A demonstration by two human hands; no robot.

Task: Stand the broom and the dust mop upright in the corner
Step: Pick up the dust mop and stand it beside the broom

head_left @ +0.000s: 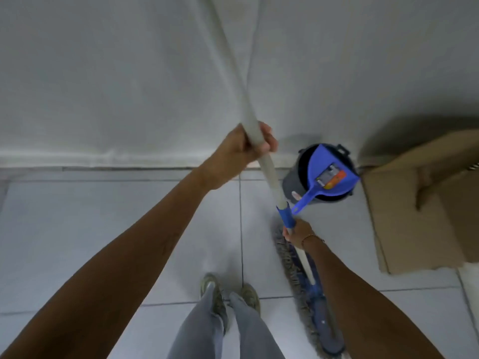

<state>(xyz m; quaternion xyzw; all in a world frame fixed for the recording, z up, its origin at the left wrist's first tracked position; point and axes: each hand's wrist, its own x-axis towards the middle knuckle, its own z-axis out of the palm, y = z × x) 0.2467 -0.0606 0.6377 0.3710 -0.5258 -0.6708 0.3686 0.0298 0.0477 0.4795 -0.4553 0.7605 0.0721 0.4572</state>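
Beside the bucket (293,185), both hands clench the dust mop (269,174) pole; the dustpan (326,172) label is unreadable.

Tiled floor (103,229) by the wall.
On it: mop head (305,294), bucket (290,185), cardboard (414,216), the person's shoes (248,294).

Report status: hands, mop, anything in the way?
Both hands on the mop pole: left hand high, right hand low. Mop head on the floor, pole tilted. Bucket with dustpan at the wall; cardboard box to its right.
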